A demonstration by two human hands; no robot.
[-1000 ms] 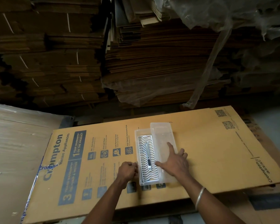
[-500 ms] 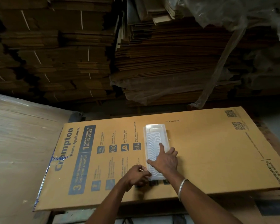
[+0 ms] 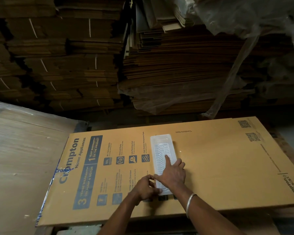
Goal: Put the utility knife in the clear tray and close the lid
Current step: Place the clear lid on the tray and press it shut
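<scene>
The clear tray (image 3: 161,143) lies lengthwise on a flat printed cardboard sheet (image 3: 219,163), with its clear lid down over it. A wavy white insert shows through the lid. The utility knife is not visible; the lid and my hand cover where it lay. My right hand (image 3: 172,173) rests flat on top of the lid, index finger stretched along it. My left hand (image 3: 145,187) grips the tray's near left edge with curled fingers.
Tall stacks of flattened cardboard (image 3: 75,65) fill the background, some under plastic wrap (image 3: 244,22). A plastic-wrapped stack (image 3: 24,158) sits at the left beside the printed sheet. The sheet's near edge (image 3: 143,216) overhangs just under my forearms.
One second ago the lid lay open to the right and the knife showed in the tray. The lid has swung over onto the tray, and my right hand now presses on it.
</scene>
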